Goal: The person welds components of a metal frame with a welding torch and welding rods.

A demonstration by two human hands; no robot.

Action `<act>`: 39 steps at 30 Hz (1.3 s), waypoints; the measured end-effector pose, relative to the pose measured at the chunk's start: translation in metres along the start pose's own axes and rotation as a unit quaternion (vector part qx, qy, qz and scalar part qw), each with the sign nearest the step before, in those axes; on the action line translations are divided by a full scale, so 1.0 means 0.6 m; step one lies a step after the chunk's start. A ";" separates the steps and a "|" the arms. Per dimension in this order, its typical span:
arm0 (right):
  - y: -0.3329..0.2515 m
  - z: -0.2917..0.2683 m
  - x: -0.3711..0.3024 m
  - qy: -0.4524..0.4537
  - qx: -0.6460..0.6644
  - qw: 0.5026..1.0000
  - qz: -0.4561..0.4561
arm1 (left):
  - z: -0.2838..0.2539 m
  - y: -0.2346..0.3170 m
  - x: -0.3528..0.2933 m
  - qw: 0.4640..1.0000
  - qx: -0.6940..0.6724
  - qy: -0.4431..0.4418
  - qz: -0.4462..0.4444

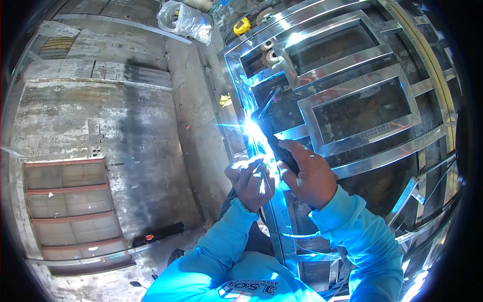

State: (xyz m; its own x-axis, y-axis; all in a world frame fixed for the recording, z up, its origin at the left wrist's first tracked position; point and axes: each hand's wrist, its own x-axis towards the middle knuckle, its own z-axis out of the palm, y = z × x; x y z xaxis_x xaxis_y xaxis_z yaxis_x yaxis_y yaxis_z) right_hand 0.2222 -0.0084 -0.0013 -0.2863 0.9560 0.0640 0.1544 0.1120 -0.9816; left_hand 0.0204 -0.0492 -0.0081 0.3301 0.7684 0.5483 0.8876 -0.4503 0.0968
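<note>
My right hand (311, 173) is wrapped round the dark handle of a welding torch (283, 153), whose slim end slants up and away. At the torch's tip a blue-white welding arc (251, 127) glares against the left edge of a shiny metal frame (387, 158). Just left of the torch and nearer to me, my left hand (250, 183) is closed, its fingers curled beside that edge. Glare washes out its fingertips, so whatever they pinch is hidden. The joint under the arc is too bright to make out.
Rectangular metal panels (363, 108) are set within the frame. A yellow tape measure (242, 26) lies near its far left corner, by round metal pieces (272, 55). A clear plastic bag (186, 21) sits farther back. Left is stained concrete floor (70, 121) with a red-barred grate (73, 204).
</note>
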 end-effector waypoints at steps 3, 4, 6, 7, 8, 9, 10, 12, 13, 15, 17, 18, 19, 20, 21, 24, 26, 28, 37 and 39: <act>0.000 0.000 0.003 0.002 0.023 1.000 0.013 | -0.002 0.005 0.007 1.000 0.004 -0.002 0.001; -0.002 0.000 0.004 0.005 0.044 0.999 0.023 | -0.002 0.005 0.010 1.000 0.005 -0.001 0.000; -0.005 -0.002 0.004 0.003 0.072 0.997 0.029 | 0.004 0.003 0.006 1.000 -0.004 0.013 -0.007; -0.002 0.001 0.002 0.022 0.062 0.998 0.012 | 0.006 0.001 0.004 1.000 -0.003 0.019 -0.006; 0.000 0.002 0.002 0.040 0.053 0.998 -0.005 | 0.007 0.000 0.002 1.000 0.000 0.025 -0.006; -0.002 -0.001 0.003 0.014 0.051 0.998 0.030 | 0.011 -0.001 0.001 0.999 -0.003 0.032 -0.006; -0.002 -0.002 0.003 0.014 0.051 0.998 0.029 | 0.012 -0.002 0.000 0.999 -0.002 0.033 -0.006; -0.002 -0.002 0.001 0.024 0.036 0.999 0.004 | 0.013 -0.002 -0.001 0.999 0.001 0.031 -0.005; -0.004 -0.004 0.002 0.024 0.035 0.999 0.004 | 0.013 -0.001 0.000 0.999 0.000 0.031 -0.006; -0.010 -0.004 0.004 0.005 0.048 0.998 0.026 | 0.009 0.000 0.002 0.999 -0.005 0.033 -0.012; -0.008 -0.001 0.004 0.008 0.039 0.999 0.014 | 0.014 -0.001 0.001 0.999 -0.006 0.043 -0.011; -0.006 -0.001 0.003 0.012 0.028 1.000 0.002 | 0.017 0.000 0.000 0.998 -0.008 0.054 -0.008; -0.004 -0.004 0.003 0.000 0.029 1.000 0.010 | 0.010 -0.002 -0.003 1.000 -0.003 0.025 -0.007; -0.003 -0.005 0.003 -0.014 0.030 0.999 0.019 | 0.002 -0.003 -0.004 1.000 0.003 -0.003 -0.006; 0.000 -0.003 0.003 -0.010 0.032 0.999 0.022 | 0.002 0.000 0.000 1.000 -0.009 0.007 -0.008; -0.006 -0.008 0.004 -0.026 0.051 0.997 0.048 | 0.002 -0.003 0.001 1.000 -0.005 0.005 -0.004; -0.005 -0.004 0.006 -0.009 0.061 0.997 0.040 | 0.002 0.003 0.004 1.000 -0.007 0.012 -0.011; -0.008 -0.005 0.006 0.012 0.056 0.998 0.033 | 0.003 0.003 0.006 1.000 -0.002 0.027 -0.009; -0.007 -0.010 0.007 -0.012 0.034 0.999 0.035 | 0.005 -0.006 0.000 1.000 -0.015 0.022 -0.006; -0.012 -0.012 0.008 -0.028 0.031 0.997 0.060 | 0.004 -0.007 -0.002 0.999 -0.016 0.038 -0.007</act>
State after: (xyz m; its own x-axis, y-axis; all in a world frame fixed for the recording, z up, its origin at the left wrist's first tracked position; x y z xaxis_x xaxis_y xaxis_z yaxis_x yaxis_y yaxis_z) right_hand 0.2265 -0.0028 0.0075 -0.3223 0.9445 -0.0629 0.1320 -0.0209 -0.9910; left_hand 0.0172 -0.0471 -0.0114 0.2913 0.7384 0.6082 0.8805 -0.4555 0.1313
